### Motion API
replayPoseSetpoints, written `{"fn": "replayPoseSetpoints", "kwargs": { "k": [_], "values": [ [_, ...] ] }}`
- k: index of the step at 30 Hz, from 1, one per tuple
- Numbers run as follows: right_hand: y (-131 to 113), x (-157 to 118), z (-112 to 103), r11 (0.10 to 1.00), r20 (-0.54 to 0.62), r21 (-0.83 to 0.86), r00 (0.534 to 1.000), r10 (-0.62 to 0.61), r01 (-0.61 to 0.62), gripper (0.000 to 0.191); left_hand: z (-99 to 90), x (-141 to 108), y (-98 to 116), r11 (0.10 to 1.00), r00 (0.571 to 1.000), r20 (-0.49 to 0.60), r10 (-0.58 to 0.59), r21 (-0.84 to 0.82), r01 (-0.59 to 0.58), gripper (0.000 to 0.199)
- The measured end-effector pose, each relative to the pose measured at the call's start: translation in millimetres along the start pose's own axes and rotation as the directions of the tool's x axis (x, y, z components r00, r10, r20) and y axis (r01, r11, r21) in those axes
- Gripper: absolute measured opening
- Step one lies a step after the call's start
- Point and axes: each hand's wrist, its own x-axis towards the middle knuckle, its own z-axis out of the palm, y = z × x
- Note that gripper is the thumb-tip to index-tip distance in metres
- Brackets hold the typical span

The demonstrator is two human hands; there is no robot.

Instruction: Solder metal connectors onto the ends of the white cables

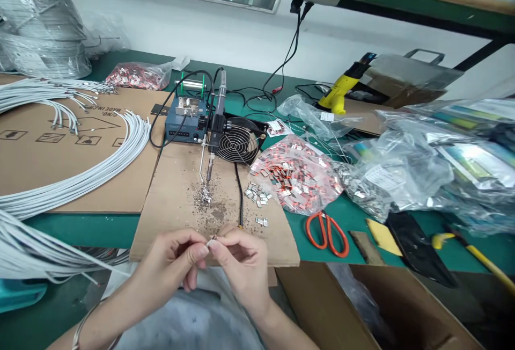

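Observation:
My left hand and my right hand meet at the front edge of the cardboard sheet, fingertips almost touching. Each hand pinches with thumb and forefinger; a tiny piece shows between them, too small to name. Beyond them a soldering iron stands tip down over scattered solder bits, beside a blue soldering station and a black fan. Small metal connectors lie loose to the right, near an open bag of orange-and-silver connectors.
Bundles of white cables spread over the left side. Orange scissors, a black pouch, a yellow heat gun and plastic bags lie on the right. An open cardboard box sits below the table edge.

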Motion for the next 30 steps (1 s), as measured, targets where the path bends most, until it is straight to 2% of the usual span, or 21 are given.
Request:
{"fn": "replayPoseSetpoints", "kwargs": {
  "k": [3,7,9,11,13,16,21,24,27,30],
  "values": [
    [3,-3,6,1.0,-0.005,-0.004,1.0,-0.029,0.029,0.012,1.6,0,2,1.0,1.0,-0.015,-0.001,-0.02,0.0,0.036],
    [9,-4,6,0.982,-0.055,-0.093,0.983,-0.173,0.167,0.014,1.1,-4,-3,1.0,1.0,-0.014,0.017,-0.019,-0.017,0.04],
    [10,-1,1,0.973,0.035,-0.128,0.981,-0.19,0.193,0.013,-1.3,-6,-5,1.0,1.0,0.019,0.002,-0.03,-0.001,0.044],
    [6,3,-8,0.978,0.165,-0.142,0.977,-0.132,0.156,0.011,-4.6,-6,-4,0.998,0.999,0.025,-0.029,-0.058,0.031,0.049],
    [0,9,-16,0.976,0.257,-0.184,0.964,-0.068,0.118,0.017,-7.5,-6,-2,0.995,0.999,0.023,-0.041,-0.087,0.043,0.051],
    [-9,16,-23,0.951,0.315,-0.271,0.947,-0.059,0.15,0.014,-9.3,-5,-1,0.995,0.996,0.072,-0.045,-0.081,0.051,0.05],
    [-12,20,-23,0.932,0.384,-0.289,0.918,-0.098,0.22,0.013,-9.3,-5,-4,0.997,0.988,0.139,-0.07,-0.025,0.074,0.043],
    [-10,22,-23,0.95,0.371,-0.257,0.926,-0.073,0.178,0.009,-10.7,-7,-7,0.998,0.988,0.147,-0.055,0.001,0.056,0.039],
    [-9,23,-23,0.974,0.35,-0.218,0.936,0.025,0.055,0.005,-11.9,-7,-8,0.996,0.988,0.141,-0.057,0.073,0.047,0.037],
    [-13,23,-25,0.964,0.336,-0.267,0.935,0.109,-0.016,0.004,-11.5,-6,-8,0.991,0.99,0.13,-0.062,0.127,0.046,0.037]
  ]
}}
